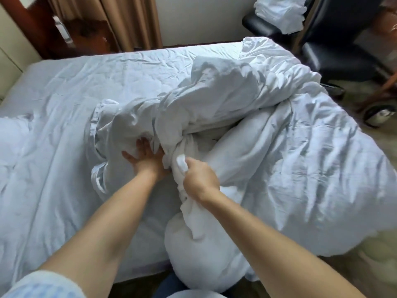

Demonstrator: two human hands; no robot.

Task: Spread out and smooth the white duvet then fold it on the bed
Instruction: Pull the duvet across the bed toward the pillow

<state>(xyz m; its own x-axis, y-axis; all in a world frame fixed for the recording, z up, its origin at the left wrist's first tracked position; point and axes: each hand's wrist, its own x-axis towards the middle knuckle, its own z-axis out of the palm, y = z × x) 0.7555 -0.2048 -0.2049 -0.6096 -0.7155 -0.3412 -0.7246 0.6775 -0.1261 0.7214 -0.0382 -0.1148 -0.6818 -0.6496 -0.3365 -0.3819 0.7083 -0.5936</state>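
Nearest, right hand [198,179] clenched round a twisted rope of white duvet [268,136]; just beyond, left hand [144,158] with fingers spread flat, pressing into its folds. Farther out, duvet heaped on the right half of the bed [90,82], one side sagging over the edge toward a black chair [335,50]. Likely trouble: a hard tug tightening the twist, or dragging more bulk off onto the floor.

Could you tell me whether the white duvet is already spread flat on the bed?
No, the white duvet lies bunched in a heap, with the right hand gripping a twisted part of it.
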